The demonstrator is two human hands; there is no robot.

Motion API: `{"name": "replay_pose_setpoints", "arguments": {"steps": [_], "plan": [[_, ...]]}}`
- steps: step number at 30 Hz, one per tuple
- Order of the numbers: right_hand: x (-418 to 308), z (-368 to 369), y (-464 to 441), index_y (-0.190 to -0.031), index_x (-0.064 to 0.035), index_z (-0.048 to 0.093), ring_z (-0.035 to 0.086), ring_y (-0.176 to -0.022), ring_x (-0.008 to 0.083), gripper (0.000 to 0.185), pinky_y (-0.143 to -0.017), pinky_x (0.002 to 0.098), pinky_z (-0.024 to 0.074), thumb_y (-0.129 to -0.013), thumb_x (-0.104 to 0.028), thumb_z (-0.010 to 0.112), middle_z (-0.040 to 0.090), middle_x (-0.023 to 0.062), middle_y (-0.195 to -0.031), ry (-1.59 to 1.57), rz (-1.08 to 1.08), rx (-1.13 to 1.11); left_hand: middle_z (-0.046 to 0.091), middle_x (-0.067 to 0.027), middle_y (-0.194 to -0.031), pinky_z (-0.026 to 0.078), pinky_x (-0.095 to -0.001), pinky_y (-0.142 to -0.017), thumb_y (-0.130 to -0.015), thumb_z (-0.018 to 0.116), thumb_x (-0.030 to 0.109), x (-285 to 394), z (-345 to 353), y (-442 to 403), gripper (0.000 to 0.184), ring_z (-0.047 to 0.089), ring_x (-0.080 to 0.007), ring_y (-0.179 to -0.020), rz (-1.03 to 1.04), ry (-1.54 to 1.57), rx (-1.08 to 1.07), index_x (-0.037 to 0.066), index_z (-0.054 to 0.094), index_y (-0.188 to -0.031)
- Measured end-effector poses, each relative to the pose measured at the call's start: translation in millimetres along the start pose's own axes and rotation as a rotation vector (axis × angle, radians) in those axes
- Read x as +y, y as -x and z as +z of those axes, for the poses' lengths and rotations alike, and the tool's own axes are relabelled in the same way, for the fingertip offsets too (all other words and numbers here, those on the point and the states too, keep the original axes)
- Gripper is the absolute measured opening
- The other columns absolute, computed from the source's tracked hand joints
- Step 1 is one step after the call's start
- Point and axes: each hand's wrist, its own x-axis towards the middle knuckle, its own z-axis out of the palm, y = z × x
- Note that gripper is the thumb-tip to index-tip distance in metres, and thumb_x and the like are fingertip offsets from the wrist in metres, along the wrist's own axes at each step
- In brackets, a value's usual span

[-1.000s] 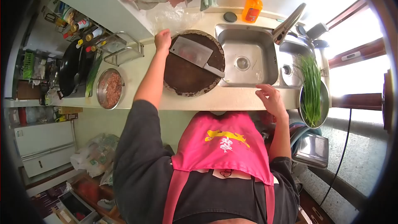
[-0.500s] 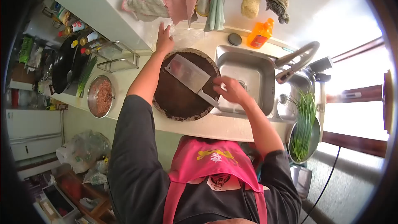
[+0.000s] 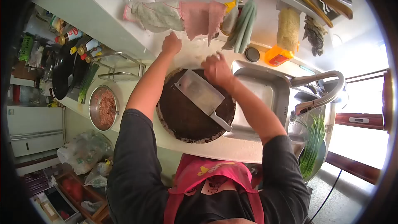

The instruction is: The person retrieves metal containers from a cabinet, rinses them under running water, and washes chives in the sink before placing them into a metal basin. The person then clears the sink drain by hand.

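Note:
A round dark chopping board (image 3: 186,118) lies on the counter with a cleaver (image 3: 200,92) flat across it, its handle pointing towards the sink. Behind the board, my left hand (image 3: 171,43) is closed at the edge of a clear plastic bag (image 3: 191,54), apparently gripping it; the fingertips are hidden. My right hand (image 3: 217,71) hovers over the board's far right edge, near the bag. Its fingers are bent and apart, slightly blurred, with nothing visible in them. Neither hand touches the cleaver.
A metal bowl of minced meat (image 3: 103,108) stands left of the board. To the right are a steel sink (image 3: 259,95), a curved faucet (image 3: 327,95) and green stalks (image 3: 313,147) in a pan. Cloths (image 3: 203,18) and an orange bottle (image 3: 278,55) are at the back.
My right hand has moved from beside the cleaver's handle to the back of the board, towards the bag. My left hand has gone from outstretched fingers to closed. The view has shifted.

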Motion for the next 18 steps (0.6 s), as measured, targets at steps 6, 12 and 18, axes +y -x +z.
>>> {"name": "replay_pose_setpoints", "arguments": {"steps": [6, 12, 18], "plan": [[-52.8, -2.4, 22.3, -0.1, -0.0147, 0.064, 0.055, -0.103, 0.0226, 0.02, -0.1, 0.0521, 0.0361, -0.081, -0.014, 0.055, 0.056, 0.0059, -0.098, -0.017, -0.074, -0.086, 0.061, -0.017, -0.099, 0.05, -0.0421, -0.082, -0.078, 0.073, 0.045, 47.2, 21.3, 29.4, 0.061, 0.064, -0.0339, -0.092, 0.279, 0.5, -0.279, -0.003, 0.055, -0.111], [-65.7, -5.4, 24.3, -0.108, -0.0144, 0.064, 0.057, -0.1, 0.0234, 0.028, -0.093, 0.0403, 0.0431, -0.08, -0.011, 0.059, 0.057, 0.0056, -0.1, -0.099, 0.013, -0.179, 0.065, -0.0175, -0.094, 0.05, -0.0403, -0.077, -0.083, 0.068, 0.036, 69.5, 26.6, 53.7, 0.039, 0.066, -0.0302, -0.088, 0.515, 0.113, -0.056, 0.0, 0.063, -0.096], [-40.3, -20.2, 19.2, -0.103, -0.0071, 0.062, 0.064, -0.095, 0.0326, 0.023, -0.078, 0.0446, 0.0512, -0.09, -0.026, 0.057, 0.062, 0.0135, -0.108, -0.592, 0.593, -0.118, 0.068, -0.0193, -0.095, 0.054, -0.0376, -0.071, -0.084, 0.056, 0.008, 57.8, -30.2, 54.1, 0.014, 0.068, -0.0295, -0.076, 0.126, 0.702, -0.017, 0.0, 0.064, -0.093]]}}
